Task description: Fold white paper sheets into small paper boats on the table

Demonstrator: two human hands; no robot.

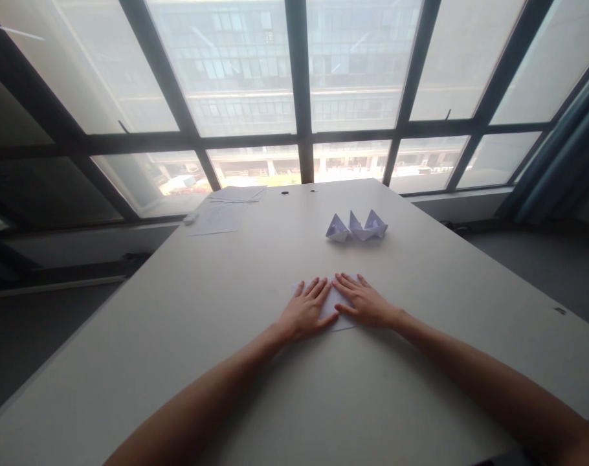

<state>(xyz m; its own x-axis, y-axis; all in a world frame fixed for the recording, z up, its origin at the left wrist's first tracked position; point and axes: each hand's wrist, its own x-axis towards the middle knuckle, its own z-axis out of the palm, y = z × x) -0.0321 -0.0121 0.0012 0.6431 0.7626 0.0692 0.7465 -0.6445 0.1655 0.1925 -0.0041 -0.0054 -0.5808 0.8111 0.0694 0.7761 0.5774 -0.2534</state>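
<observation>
A white sheet of paper [344, 321] lies flat on the table under both hands, which cover much of it. My left hand [305, 312] presses on its left part with the fingers spread and pointing away from me. On the right part rests my right hand [364, 303], also flat with its fingers apart. The two thumbs nearly meet over the middle of the paper. Farther off, beyond my right hand, stand several folded white paper boats; one boat [338, 228] is at the left and another [372, 226] at the right, close together.
Several loose sheets [217, 219] lie at the table's far left, with a small white object [190, 219] beside them. The white table [217, 310] narrows toward large windows [246, 71]. A round hole [285, 193] is near its far edge. A blue curtain [556, 155] hangs at right.
</observation>
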